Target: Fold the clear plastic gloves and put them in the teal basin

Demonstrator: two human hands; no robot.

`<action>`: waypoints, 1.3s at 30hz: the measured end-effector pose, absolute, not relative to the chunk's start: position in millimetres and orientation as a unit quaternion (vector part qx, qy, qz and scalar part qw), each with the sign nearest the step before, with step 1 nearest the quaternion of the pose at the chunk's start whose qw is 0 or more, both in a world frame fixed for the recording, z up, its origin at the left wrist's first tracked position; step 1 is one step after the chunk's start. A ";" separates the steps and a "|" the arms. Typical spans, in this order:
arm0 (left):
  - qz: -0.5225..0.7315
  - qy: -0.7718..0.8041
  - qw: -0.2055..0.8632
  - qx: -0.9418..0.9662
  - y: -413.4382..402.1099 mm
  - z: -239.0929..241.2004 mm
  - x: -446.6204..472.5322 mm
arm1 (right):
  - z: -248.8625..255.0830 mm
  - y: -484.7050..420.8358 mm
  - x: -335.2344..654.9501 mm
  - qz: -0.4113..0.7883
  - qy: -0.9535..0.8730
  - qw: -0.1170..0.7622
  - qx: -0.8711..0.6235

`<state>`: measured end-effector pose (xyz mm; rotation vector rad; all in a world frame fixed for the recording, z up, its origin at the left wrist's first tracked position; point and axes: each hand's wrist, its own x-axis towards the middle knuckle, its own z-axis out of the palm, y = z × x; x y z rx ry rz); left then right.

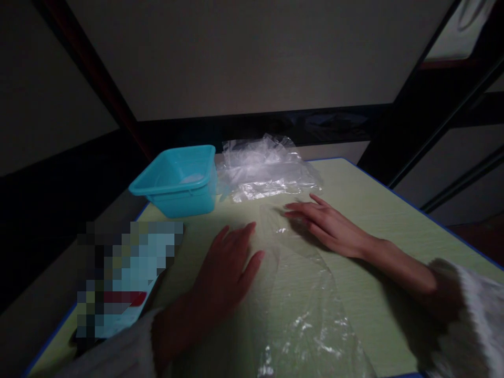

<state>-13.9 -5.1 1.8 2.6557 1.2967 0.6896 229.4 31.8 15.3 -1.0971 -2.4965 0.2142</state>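
Observation:
A clear plastic bag (pixel 303 294) lies spread on the table, its narrower end pointing away from me and its near end running to the bottom of the view. On its left edge is my left hand (pixel 228 262), open, thumb and fingers apart, with nothing seen in it. My right hand (pixel 325 223) hovers or rests at the far right edge of the bag, fingers stretched out and open. Whether its fingertips touch the film, I cannot tell. Beyond both hands sits a pile of clear plastic bags (pixel 268 168), crumpled at the top.
A turquoise plastic basin (pixel 181 191) with something whitish inside stands at the back left. Nearer on the left lies a blurred-out flat object (pixel 137 278). The pale green table (pixel 378 220) has a blue edge and stands against a light panel (pixel 252 58).

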 end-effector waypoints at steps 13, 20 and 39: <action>0.174 0.383 0.114 0.900 -1.9 3.8 -7.0 | 12.1 33.9 221.2 0.109 -0.893 0.200 -0.388; 0.155 0.386 0.145 0.898 -0.1 4.7 -3.5 | 13.1 59.4 196.1 0.139 -0.907 0.151 -0.369; 0.218 0.388 0.158 0.881 0.9 2.8 -6.3 | 12.7 59.6 223.4 0.124 -0.876 0.241 -0.399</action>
